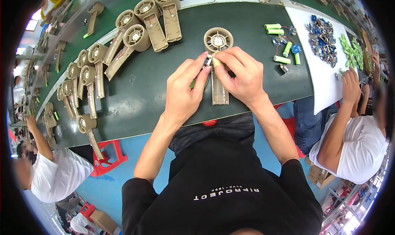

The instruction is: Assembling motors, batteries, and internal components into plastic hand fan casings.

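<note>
Both my hands meet over a tan handheld-fan housing (220,96) that lies on the dark green table, its round fan end pointing away from me. Between thumb and forefinger, my left hand (183,87) pinches a small circuit board (207,61) with black and white parts. A bit of a green battery cell (192,83) shows beneath that hand's fingers. Closed at the board's other side is my right hand (242,74), with a tan cover on one fingertip. Whatever lies between its fingertips is too small and hidden to name.
More fan housings (154,31) lie along the table's left side. At the right are green cells wired to blue boards (284,59). A white sheet (323,89) bears heaped circuit boards (323,39) and green cells (352,52), beside a co-worker's hand (350,85).
</note>
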Motion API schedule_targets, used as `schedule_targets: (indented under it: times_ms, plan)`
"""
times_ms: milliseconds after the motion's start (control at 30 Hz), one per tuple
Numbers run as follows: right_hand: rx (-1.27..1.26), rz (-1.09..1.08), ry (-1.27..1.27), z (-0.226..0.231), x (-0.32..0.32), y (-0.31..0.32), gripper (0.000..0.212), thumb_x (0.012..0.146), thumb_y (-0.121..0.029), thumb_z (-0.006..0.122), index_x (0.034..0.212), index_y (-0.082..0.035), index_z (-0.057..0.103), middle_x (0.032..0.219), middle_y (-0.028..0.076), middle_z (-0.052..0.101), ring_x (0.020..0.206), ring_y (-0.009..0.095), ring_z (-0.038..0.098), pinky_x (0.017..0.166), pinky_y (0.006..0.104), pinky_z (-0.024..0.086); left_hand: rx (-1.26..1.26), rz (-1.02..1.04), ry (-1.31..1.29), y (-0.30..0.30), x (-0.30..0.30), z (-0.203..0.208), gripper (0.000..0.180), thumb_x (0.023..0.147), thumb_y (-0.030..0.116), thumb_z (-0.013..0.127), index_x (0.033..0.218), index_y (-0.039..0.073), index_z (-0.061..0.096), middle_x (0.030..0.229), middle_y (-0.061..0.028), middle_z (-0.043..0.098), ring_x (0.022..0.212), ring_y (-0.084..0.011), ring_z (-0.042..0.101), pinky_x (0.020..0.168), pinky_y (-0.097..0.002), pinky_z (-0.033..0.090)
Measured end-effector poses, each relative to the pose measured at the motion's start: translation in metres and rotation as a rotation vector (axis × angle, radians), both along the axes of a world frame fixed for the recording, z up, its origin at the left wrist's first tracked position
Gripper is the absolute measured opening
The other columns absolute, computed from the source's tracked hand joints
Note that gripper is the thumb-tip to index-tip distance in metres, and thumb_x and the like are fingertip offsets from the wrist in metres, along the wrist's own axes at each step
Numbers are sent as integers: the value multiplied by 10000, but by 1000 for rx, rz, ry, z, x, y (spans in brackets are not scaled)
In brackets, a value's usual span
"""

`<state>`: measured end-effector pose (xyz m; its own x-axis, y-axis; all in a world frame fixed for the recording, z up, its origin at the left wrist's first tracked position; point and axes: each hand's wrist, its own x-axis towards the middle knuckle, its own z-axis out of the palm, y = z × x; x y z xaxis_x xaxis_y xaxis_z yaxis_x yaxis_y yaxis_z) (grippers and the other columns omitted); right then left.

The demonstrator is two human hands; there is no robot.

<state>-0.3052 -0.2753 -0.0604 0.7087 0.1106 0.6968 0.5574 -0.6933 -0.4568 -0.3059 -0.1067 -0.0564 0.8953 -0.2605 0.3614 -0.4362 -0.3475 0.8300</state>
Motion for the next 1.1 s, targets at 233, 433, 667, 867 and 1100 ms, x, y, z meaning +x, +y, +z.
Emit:
schedule_targets:
  times_ms: [233, 433, 667, 867, 1100]
  plan:
    - [53, -2, 5, -2, -1, 0, 165, 747, 3, 735, 902, -32, 692, 865, 70, 671, 633, 191, 664, 552, 307, 541, 71, -16, -93, -1, 1, 2, 290, 897, -5, 644, 1184, -43, 646, 819, -130, 608, 678, -253, 600, 619, -354, 486]
    - [-46, 10, -48, -3, 0, 0, 210, 725, 40, 712, 919, -36, 684, 868, 84, 671, 728, 249, 678, 608, 325, 556, 158, -63, -195, 3, 6, 3, 301, 879, -11, 655, 1178, -38, 638, 825, -131, 588, 712, -284, 599, 634, -381, 485]
    - [-40, 31, -76, -6, -1, -2, 200, 736, 33, 726, 918, -36, 681, 870, 81, 689, 717, 239, 685, 608, 322, 556, 227, -197, -248, 13, 16, 10, 309, 874, -33, 646, 1183, -26, 652, 820, -122, 580, 669, -260, 568, 607, -341, 464]
    - [-2, 31, -29, -1, 0, -6, 185, 762, 31, 722, 932, -27, 681, 881, 90, 684, 737, 246, 684, 617, 313, 556, 106, -117, -175, 0, 12, 2, 339, 861, -38, 643, 1199, -22, 647, 861, -134, 617, 717, -260, 602, 673, -335, 496]
    - [200, -140, 233, 27, -12, -27, 141, 859, -37, 705, 998, -18, 690, 929, 80, 672, 733, 154, 645, 635, 270, 514, -92, 46, 308, -17, 1, 12, 435, 903, 19, 588, 1321, 21, 466, 964, -174, 658, 703, -229, 645, 670, -339, 499]
